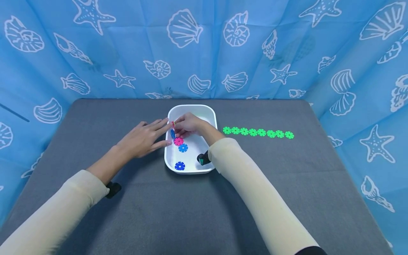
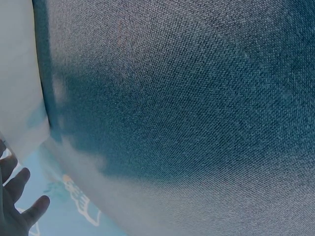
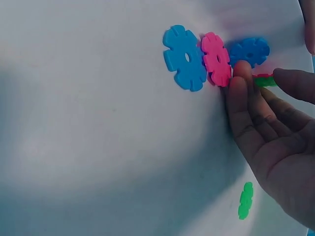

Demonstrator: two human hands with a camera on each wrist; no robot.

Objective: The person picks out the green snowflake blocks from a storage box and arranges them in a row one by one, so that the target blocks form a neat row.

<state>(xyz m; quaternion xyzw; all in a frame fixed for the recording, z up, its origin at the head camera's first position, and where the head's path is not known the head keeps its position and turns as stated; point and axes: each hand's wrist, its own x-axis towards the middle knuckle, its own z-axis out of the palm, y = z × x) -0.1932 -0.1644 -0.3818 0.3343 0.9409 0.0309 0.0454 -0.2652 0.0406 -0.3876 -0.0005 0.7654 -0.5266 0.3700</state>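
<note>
Inside the white tray (image 1: 204, 169), my right hand (image 1: 190, 124) pinches a green snowflake disc (image 3: 265, 81) with a red edge along it, thumb against fingertips. Close to those fingers are a pink disc (image 1: 178, 141), a light blue disc (image 1: 183, 147) and a blue disc (image 1: 173, 134) by the left wall. Another green disc (image 3: 246, 200) shows below the right hand in the right wrist view. My left hand (image 1: 143, 138) has its fingers spread, with fingertips at the tray's left rim; whether they touch a disc is unclear. Only its fingers show at the left wrist view's corner.
A dark blue disc (image 1: 180, 165) lies at the tray's near left corner. Right of the tray, several green discs (image 1: 253, 132) form a row on the grey table (image 1: 274, 191). A blue shell-patterned curtain (image 1: 216, 67) hangs behind the table and along its sides.
</note>
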